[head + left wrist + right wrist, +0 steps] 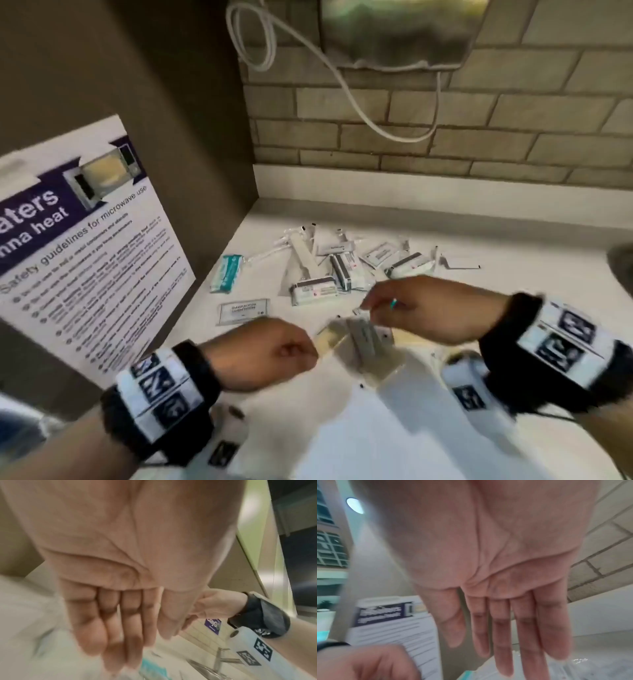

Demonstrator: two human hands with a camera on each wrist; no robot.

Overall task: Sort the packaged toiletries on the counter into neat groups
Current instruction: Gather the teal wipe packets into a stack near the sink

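A loose heap of white packaged toiletries (342,270) lies on the white counter (513,246), with a teal packet (227,272) at its left and a flat labelled sachet (244,310) in front. A few blurred white packets (363,339) lie between my hands. My left hand (274,349) hovers just left of them. In the left wrist view its fingers (89,635) are straight and hold nothing. My right hand (411,308) reaches over them from the right. The right wrist view shows its fingers (513,628) straight and its palm bare.
A microwave safety poster (85,257) leans on the brown side wall at the left. Brick tiles (479,113) back the counter, with a white cable (342,85) hanging from a metal unit (394,31) above. A dark rounded edge (621,260) shows at the far right.
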